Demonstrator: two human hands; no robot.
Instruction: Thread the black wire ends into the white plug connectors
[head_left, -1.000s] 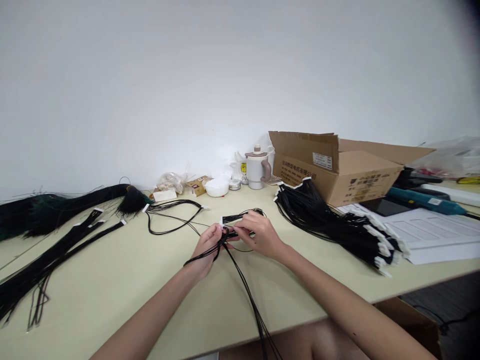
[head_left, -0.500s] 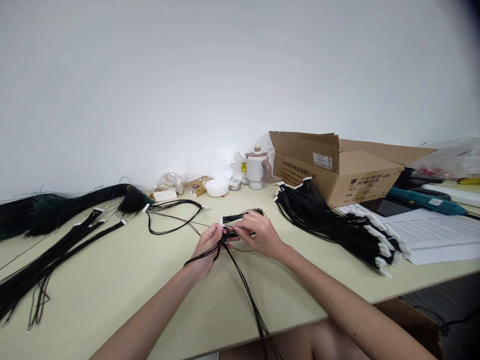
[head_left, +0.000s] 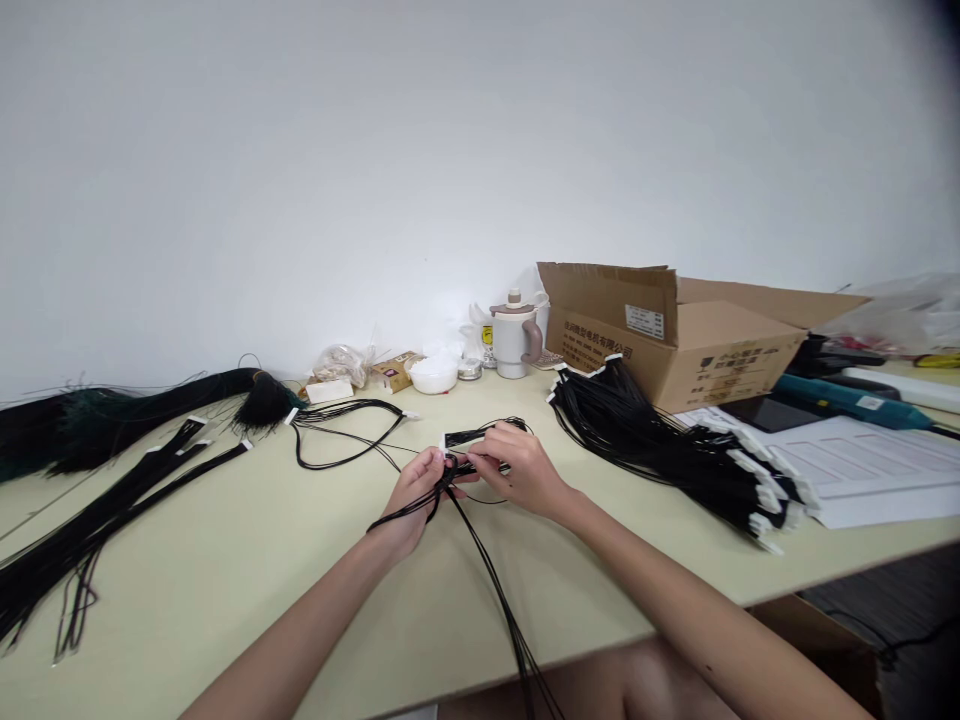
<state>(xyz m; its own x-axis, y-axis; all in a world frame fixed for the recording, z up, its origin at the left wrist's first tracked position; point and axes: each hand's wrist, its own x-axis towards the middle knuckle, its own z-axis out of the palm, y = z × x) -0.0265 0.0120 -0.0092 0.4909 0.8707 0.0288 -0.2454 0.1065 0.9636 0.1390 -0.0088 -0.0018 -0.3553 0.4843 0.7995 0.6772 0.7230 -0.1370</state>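
My left hand (head_left: 411, 503) is closed on a wiring harness, a bundle of thin black wires (head_left: 491, 560), with a white connector (head_left: 442, 443) standing up beside the thumb. Some of the wires loop over the left wrist and others hang past the table's front edge. Close by on the right, my right hand (head_left: 521, 470) pinches wires of the same harness between thumb and fingers. Its fingertips partly hide the wires they hold. Behind the left hand, another black harness (head_left: 349, 405) with white connectors lies in a loop on the table.
Many black harnesses (head_left: 660, 460) lie piled on the right, before an open cardboard box (head_left: 739, 360). More wire bundles (head_left: 97, 510) spread along the left. At the back stand a lidded mug (head_left: 513, 340) and a white bowl (head_left: 433, 376). A teal tool (head_left: 851, 402) lies far right.
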